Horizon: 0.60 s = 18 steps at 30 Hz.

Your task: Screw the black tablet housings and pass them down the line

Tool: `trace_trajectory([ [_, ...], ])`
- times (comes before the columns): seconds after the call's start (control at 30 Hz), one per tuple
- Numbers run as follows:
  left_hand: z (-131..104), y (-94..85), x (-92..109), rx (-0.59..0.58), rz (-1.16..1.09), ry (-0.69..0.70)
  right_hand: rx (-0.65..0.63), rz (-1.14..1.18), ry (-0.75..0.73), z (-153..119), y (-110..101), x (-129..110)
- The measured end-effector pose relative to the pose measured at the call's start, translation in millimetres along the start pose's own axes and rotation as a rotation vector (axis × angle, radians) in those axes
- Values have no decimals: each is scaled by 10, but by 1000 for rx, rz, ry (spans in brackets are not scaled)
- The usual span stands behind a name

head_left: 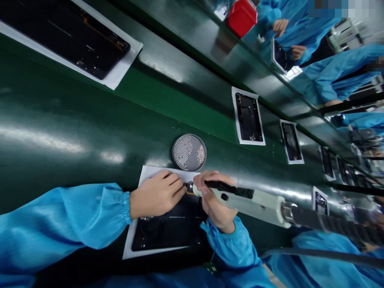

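My right hand (217, 198) is wrapped round a pale electric screwdriver (255, 204), which lies nearly level with its tip pointing left. My left hand (159, 193) is closed, its fingertips pressed together beside that tip at the upper edge of a black tablet housing (168, 232). Whatever the left fingertips may pinch is hidden. A small orange-edged part (189, 188) shows under the screwdriver's tip. Beneath the housing lies a white sheet (132, 244). Just beyond my hands sits a round metal dish (189, 152) with a dimpled surface.
Several more tablet housings on white sheets lie along the green belt, one (90, 44) at upper left and another (249, 116) to the right. A red container (243, 18) stands at the back. Across the line, a co-worker's hands (280, 27) handle a device. A dark cable (333, 224) trails right.
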<state>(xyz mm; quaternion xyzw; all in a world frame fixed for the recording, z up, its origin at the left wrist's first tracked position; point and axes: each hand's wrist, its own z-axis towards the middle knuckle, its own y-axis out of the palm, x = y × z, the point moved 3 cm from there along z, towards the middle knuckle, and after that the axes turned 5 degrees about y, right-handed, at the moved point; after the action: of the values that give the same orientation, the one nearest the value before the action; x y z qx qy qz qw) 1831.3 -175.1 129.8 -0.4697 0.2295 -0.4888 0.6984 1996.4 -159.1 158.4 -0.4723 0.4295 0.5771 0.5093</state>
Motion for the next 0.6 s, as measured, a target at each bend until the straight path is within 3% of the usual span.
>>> trace_trajectory([
  [0.2,-27,50,-2,-45,-12,-6,191,15,-107,292,-68,-202],
  [0.33,-36,74,10,-84,-26,-21,275,-82,-56,504,-13,-135],
  [0.6,9,43,38,-83,-56,-74,253,-115,16,546,61,35],
])
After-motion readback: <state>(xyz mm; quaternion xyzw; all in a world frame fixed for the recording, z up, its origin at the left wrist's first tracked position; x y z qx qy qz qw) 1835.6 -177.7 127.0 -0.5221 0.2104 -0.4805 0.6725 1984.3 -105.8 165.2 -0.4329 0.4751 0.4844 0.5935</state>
